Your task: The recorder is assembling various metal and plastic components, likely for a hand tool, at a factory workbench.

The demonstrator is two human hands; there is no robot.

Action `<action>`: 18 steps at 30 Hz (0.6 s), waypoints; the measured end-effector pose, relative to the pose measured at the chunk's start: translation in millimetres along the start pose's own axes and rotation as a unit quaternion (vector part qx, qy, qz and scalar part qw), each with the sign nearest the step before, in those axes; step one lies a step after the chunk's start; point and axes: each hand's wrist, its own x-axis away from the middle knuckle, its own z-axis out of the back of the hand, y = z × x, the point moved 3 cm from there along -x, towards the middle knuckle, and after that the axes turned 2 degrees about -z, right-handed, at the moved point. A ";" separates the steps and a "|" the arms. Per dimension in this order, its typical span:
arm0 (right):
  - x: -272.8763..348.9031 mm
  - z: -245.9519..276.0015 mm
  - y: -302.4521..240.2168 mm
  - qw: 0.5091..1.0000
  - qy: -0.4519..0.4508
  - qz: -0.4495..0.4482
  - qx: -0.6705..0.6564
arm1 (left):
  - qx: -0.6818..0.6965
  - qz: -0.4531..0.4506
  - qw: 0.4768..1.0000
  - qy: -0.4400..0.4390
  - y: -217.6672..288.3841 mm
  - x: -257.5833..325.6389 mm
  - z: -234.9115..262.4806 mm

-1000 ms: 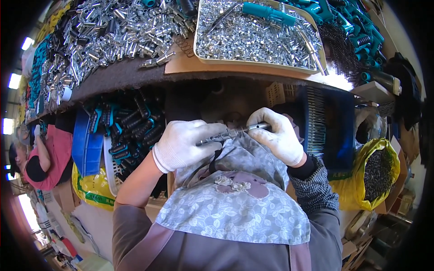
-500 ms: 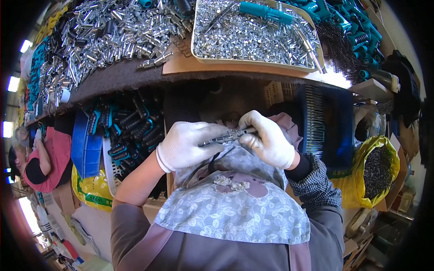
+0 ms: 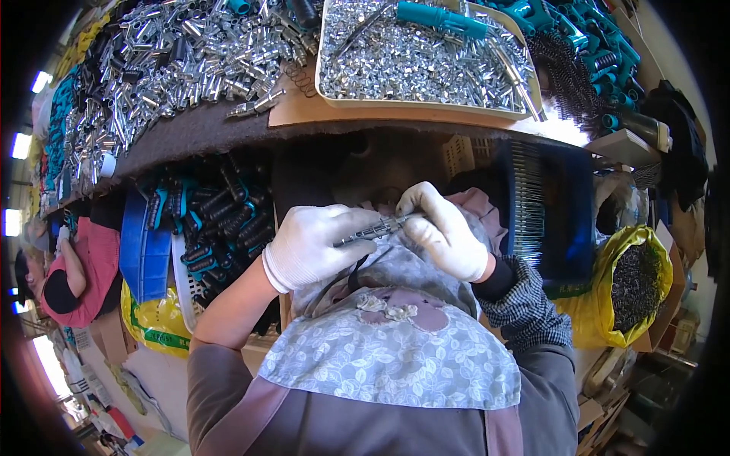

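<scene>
Both my hands wear white gloves and meet over my lap, below the table edge. My left hand (image 3: 315,245) and my right hand (image 3: 441,228) grip a slim grey metal part (image 3: 376,229) between them, each at one end. It lies nearly level, tilted up to the right. A patterned apron (image 3: 391,357) covers my lap under the hands.
A beige tray (image 3: 532,85) of small silver pieces with a teal-handled tool (image 3: 441,17) sits on the table above. Loose metal tubes (image 3: 160,61) pile at the left. Crates of black-and-teal grips (image 3: 220,220) stand below left, a yellow sack of dark parts (image 3: 635,285) at the right. Another person (image 3: 72,273) sits far left.
My hands have drawn closer together and dropped slightly toward my lap, still holding the metal part; the right hand moved left over it.
</scene>
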 end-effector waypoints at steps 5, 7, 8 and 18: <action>3.9 -20.6 15.6 0.906 0.046 0.000 -0.421 | -0.008 -0.014 1.000 0.020 2.0 -1.4 1.2; 6.9 -31.7 21.0 0.865 0.034 0.011 -0.501 | -0.008 -0.012 1.000 0.017 4.3 -2.0 3.5; 6.9 -33.9 22.0 0.865 0.035 0.011 -0.501 | -0.016 0.001 1.000 0.006 4.7 -2.3 4.0; 4.0 -51.6 25.8 0.830 0.040 -0.022 -0.555 | -0.032 0.035 0.999 0.003 3.2 -0.3 -4.3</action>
